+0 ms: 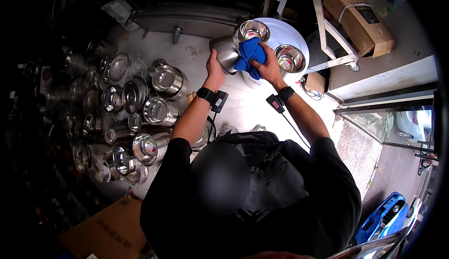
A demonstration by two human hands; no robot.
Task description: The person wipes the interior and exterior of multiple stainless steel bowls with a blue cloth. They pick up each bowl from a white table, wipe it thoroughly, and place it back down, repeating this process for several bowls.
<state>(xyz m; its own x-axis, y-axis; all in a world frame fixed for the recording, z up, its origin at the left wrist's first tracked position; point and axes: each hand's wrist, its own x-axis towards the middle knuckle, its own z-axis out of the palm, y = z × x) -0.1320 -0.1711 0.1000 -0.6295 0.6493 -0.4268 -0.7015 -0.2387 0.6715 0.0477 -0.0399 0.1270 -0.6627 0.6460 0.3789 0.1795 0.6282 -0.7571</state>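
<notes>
Our left hand (215,74) curls around the side of a tilted, brushed silver, cylindrical metal pot (227,53) at upper centre, and our right hand (269,67) grips a bunched bright-blue cloth (251,55) against its right end. We see shiny steel pots (167,80) crowding the frame's left. Right of our held pot, a round white table (276,33) carries two shiny, round steel pots with colourful stickers inside: one at upper centre (254,30), one further right (290,58).
</notes>
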